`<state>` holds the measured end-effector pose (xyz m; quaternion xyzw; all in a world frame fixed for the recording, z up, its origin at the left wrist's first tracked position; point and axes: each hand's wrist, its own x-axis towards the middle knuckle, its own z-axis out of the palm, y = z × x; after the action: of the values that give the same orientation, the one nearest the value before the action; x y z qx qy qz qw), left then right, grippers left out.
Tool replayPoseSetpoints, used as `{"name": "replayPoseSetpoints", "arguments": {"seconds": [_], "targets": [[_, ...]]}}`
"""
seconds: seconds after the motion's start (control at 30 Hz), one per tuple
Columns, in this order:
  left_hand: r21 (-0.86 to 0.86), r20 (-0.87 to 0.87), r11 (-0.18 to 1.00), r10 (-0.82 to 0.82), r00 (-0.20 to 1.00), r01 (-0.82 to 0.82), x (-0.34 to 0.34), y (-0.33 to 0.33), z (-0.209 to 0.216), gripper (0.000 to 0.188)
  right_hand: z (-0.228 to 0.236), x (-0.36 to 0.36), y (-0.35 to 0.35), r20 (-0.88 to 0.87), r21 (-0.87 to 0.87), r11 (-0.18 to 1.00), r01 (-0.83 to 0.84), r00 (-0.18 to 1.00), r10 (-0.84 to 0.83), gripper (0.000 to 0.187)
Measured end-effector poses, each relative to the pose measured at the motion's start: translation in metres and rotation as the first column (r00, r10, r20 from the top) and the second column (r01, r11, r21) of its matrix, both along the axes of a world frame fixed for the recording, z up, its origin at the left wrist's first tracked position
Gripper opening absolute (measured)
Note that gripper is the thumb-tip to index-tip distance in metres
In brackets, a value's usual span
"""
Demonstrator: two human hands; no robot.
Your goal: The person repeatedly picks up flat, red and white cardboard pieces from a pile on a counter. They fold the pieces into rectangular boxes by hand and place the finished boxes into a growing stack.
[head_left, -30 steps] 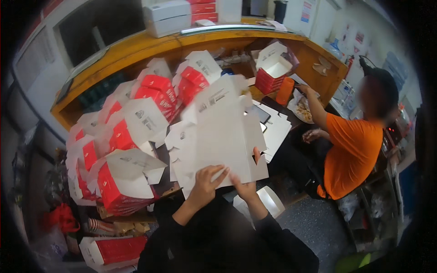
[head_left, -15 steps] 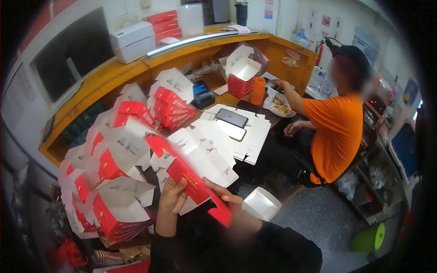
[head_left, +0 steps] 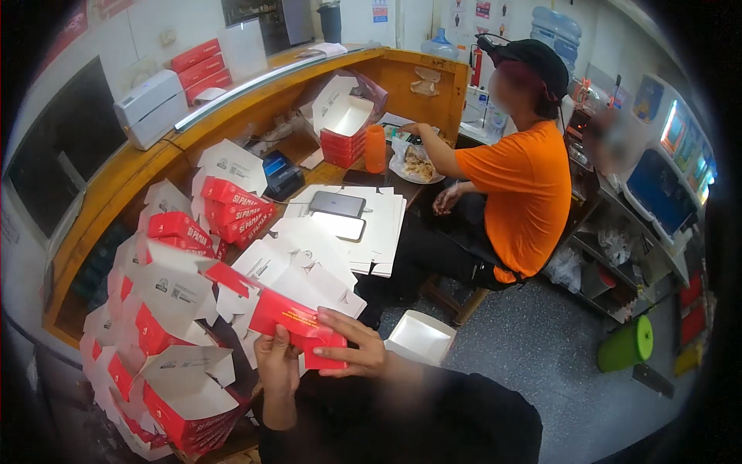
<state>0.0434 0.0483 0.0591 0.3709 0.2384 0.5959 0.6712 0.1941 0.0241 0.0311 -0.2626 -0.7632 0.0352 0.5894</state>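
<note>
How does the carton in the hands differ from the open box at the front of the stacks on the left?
Pose: the carton is gripped by the left hand and right hand; the front box sits on a stack, unheld.
Shape: the carton shows as bent red panels; the front box is formed, its top open.
Visible side: the carton shows mostly red; the front box also shows much white inside.
Both are red outside.

Head view: worn on your head, left of the pair | faces down and forward | your left hand and right hand close, desk beyond | wide fisheye
</note>
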Motion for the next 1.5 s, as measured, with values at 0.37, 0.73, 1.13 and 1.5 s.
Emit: {"name": "replayPoseSetpoints", "arguments": {"seconds": [0.37,0.73,1.13,1.5], "targets": [[0.163,-0.171,0.986,0.062,0.983,-0.034,0.011,-0.019,-0.025,0.019,-0.033,-0.033,-0.001,-0.125,-0.077,0.937,0.34,0.929,-0.348,0.051],[0.158,-0.919,0.987,0.155,0.363,-0.023,-0.05,-0.022,-0.047,0.022,-0.054,-0.007,0.02,-0.271,-0.32,0.947,-0.016,0.959,-0.076,0.042],[0.284,-0.903,0.949,0.313,0.294,-0.137,-0.028,-0.029,-0.062,0.023,-0.041,-0.016,0.022,0.04,-0.471,0.877,0.097,0.995,-0.089,0.021],[0.427,-0.777,0.861,0.505,0.375,-0.276,-0.026,-0.02,-0.084,0.017,-0.023,-0.006,0.031,0.4,-0.456,0.89,0.012,0.896,0.193,0.042]]}}
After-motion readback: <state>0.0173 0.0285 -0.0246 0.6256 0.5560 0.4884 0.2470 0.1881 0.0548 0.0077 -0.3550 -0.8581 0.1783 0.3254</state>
